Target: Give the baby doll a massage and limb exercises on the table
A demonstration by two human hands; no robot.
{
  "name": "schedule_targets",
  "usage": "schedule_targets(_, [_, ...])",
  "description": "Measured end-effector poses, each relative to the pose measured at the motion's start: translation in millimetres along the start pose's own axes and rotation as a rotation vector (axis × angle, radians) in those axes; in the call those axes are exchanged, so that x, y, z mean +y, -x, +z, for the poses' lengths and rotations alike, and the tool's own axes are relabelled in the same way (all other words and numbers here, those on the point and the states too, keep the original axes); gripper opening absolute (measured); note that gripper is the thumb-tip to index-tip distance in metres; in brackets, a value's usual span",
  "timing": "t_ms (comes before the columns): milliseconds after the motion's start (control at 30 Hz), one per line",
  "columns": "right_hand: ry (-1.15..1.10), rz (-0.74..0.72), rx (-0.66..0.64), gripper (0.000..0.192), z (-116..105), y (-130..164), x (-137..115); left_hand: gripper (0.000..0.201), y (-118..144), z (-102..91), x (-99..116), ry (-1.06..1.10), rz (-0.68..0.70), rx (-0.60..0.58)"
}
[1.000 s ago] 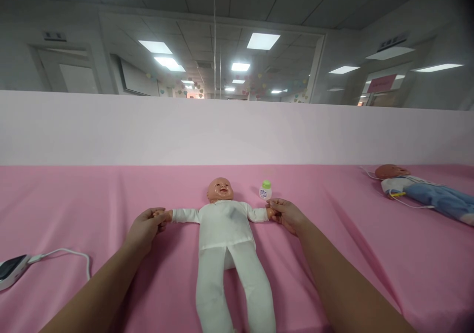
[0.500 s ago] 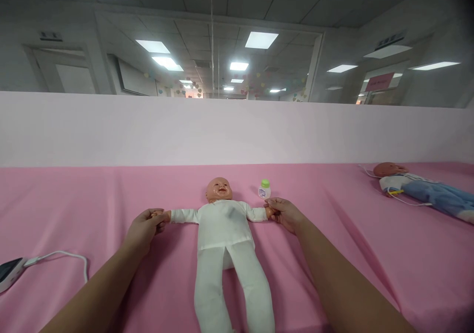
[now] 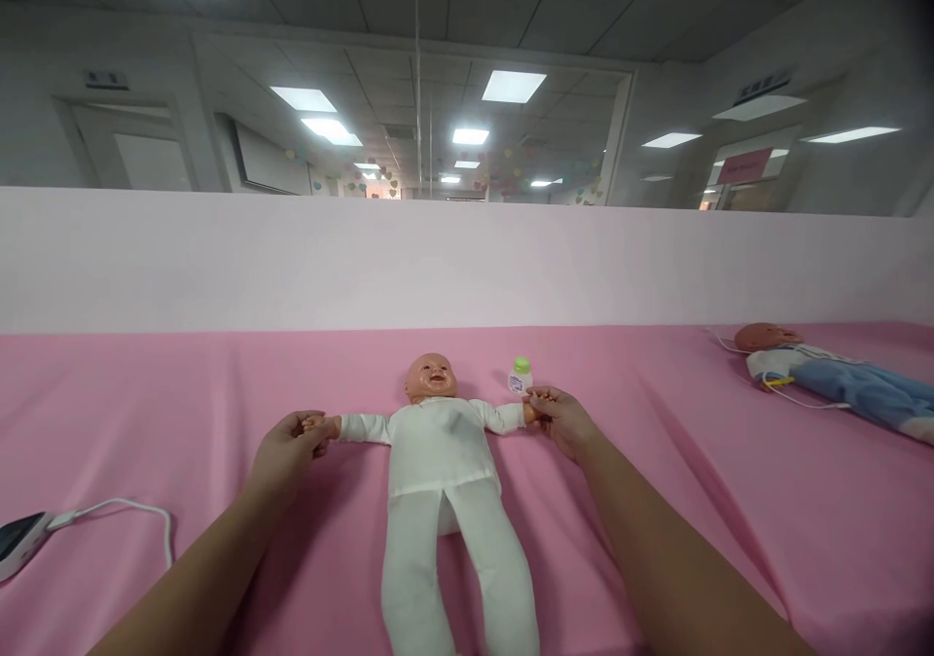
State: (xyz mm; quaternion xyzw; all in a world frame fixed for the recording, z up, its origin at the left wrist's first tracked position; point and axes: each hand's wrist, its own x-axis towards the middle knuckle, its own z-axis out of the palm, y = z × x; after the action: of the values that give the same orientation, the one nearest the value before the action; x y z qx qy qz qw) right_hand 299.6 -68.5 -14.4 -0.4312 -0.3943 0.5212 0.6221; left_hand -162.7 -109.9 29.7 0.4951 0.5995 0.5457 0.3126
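Head view showed both my hands closed on the doll (image 3: pixel 444 442): left hand (image 3: pixel 286 450) pinched around its one wrist, right hand (image 3: pixel 558 419) around the other, arms spread flat. I saw the doll lying face-up on the pink cloth (image 3: pixel 182 393), legs toward me. A small bottle (image 3: pixel 520 375) stood just beyond the doll's arm, nearly touching my right fingers; I judged a careless lift there could tip it. Left of the doll lay a device (image 3: pixel 18 544) with a white cable (image 3: pixel 124 510). Far right of the doll lay a second doll (image 3: pixel 824 379) in blue.
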Motion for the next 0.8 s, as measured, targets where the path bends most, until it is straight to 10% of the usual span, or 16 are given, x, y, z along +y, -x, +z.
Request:
schedule_targets(567, [0.115,-0.251,0.012,0.053,32.3,6.1,-6.0,0.027,23.1,64.2,60.6,-0.489,0.399,-0.149])
schedule_targets(800, [0.381,-0.408,0.040,0.045,61.9,26.1,-10.9,0.028,39.0,88.1,46.4,-0.436,0.509,-0.120])
